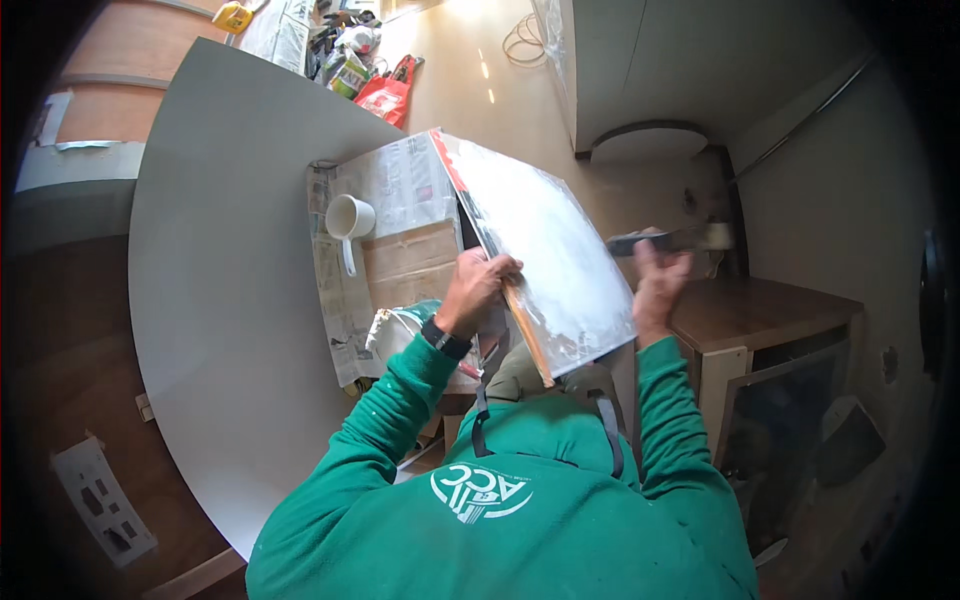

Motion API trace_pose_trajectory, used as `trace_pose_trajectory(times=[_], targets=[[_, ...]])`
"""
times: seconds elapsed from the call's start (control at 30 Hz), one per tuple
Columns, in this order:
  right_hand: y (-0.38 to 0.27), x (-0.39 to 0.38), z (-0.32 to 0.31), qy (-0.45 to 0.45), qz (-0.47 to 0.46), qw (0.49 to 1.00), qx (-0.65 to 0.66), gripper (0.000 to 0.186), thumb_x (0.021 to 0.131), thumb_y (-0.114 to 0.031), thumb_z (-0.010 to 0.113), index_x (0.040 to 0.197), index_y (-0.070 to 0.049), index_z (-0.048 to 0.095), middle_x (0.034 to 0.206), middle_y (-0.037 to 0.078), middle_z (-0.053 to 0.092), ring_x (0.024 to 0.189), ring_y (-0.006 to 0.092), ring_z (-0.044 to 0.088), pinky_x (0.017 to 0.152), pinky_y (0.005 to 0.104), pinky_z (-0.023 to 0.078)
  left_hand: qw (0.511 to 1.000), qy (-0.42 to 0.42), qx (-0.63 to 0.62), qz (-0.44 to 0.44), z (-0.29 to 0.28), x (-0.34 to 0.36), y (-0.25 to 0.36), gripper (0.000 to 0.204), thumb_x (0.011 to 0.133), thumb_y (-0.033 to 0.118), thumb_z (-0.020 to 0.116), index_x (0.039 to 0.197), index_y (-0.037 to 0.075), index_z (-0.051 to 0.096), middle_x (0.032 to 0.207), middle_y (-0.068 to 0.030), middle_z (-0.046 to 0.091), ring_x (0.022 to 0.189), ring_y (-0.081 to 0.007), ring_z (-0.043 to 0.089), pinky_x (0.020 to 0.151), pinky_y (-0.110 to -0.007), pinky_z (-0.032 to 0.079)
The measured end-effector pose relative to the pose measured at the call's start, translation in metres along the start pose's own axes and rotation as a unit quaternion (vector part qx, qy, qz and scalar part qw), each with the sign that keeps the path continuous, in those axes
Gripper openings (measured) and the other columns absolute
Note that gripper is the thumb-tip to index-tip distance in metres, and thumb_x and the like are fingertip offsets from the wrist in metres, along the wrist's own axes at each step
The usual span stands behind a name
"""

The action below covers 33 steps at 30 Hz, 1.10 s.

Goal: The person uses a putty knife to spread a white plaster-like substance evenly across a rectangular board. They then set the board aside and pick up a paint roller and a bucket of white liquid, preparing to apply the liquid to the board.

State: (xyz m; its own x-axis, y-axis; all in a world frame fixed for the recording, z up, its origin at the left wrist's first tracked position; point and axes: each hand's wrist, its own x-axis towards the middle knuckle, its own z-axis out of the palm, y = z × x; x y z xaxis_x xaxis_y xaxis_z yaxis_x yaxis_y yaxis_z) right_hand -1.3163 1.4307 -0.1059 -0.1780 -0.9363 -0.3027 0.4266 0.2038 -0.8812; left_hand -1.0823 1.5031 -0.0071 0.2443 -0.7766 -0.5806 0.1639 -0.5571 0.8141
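A flat panel [548, 240] with a glossy, uneven white face is tilted in front of me. Its left edge shows red near the top and bare wood lower down. My left hand [480, 288] is closed on that left edge, thumb toward the white face. Off the panel's right side, my right hand [662, 285] grips a slim tool [632, 243] with a dark handle; motion smears it, so its kind and far end cannot be made out. Left of the panel, a white dipper [350, 217] with a long handle rests on a newspaper-covered surface [400, 182].
A green and white container [404, 326] sits partly behind my left forearm. The large grey board [240, 250] curves along the left. A brown wooden cabinet [760, 312] stands at right. On the far floor lie a red bag [388, 97] and a coiled cord [522, 40].
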Motion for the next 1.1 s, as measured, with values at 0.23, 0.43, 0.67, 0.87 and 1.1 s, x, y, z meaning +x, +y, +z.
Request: trace_pose_trajectory(times=[0.23,0.43,0.67,0.87,1.1], targets=[[0.029,-0.009,0.011,-0.061,-0.067,0.993,0.077,0.034,0.081,0.005,0.067,0.107,0.0,0.046,0.095,0.008,0.063,0.086,0.0172,0.064,0.079,0.0334,0.056,0.999,-0.012,0.028,-0.036,0.011,-0.009,-0.003,0.011,0.084,0.013,0.066,0.079,0.004,0.062,0.066,-0.001,0.06,0.052,-0.0067,0.052,0.045,-0.021,0.038],[0.017,-0.018,0.004,-0.128,0.155,0.979,-0.028,0.031,0.078,-0.004,0.07,0.104,0.0,0.052,0.093,0.006,0.061,0.081,0.0158,0.061,0.076,0.0305,0.052,0.995,0.014,0.089,-0.051,0.004,-0.003,-0.017,0.021,0.086,0.019,0.065,0.07,0.004,0.064,0.062,-0.0022,0.06,0.049,-0.0086,0.052,0.045,-0.026,0.039],[-0.013,-0.061,-0.084,-0.098,0.014,0.933,-0.347,0.055,0.073,-0.018,0.071,0.118,0.002,0.048,0.093,0.009,0.059,0.086,0.017,0.06,0.077,0.0327,0.05,0.823,-0.085,0.494,0.266,-0.027,0.007,-0.014,0.023,0.076,0.0,0.062,0.098,-0.001,0.067,0.08,-0.0144,0.067,0.071,-0.0252,0.065,0.066,-0.036,0.05],[-0.047,-0.085,-0.096,-0.058,0.099,0.976,-0.187,0.03,0.079,-0.012,0.07,0.102,0.0,0.055,0.09,0.009,0.067,0.08,0.0184,0.064,0.077,0.0309,0.051,0.9,-0.053,0.402,0.163,-0.033,-0.003,0.014,0.021,0.08,-0.002,0.053,0.097,-0.002,0.065,0.087,-0.0134,0.068,0.079,-0.0247,0.065,0.073,-0.032,0.051],[-0.01,-0.038,-0.055,0.004,-0.103,0.993,-0.049,0.037,0.076,-0.012,0.077,0.103,0.0,0.056,0.096,0.011,0.067,0.087,0.0203,0.065,0.081,0.033,0.051,0.999,0.015,0.041,-0.01,-0.008,-0.023,0.033,0.006,0.085,0.005,0.063,0.085,-0.001,0.063,0.078,-0.0072,0.063,0.068,-0.0154,0.06,0.064,-0.025,0.047]])
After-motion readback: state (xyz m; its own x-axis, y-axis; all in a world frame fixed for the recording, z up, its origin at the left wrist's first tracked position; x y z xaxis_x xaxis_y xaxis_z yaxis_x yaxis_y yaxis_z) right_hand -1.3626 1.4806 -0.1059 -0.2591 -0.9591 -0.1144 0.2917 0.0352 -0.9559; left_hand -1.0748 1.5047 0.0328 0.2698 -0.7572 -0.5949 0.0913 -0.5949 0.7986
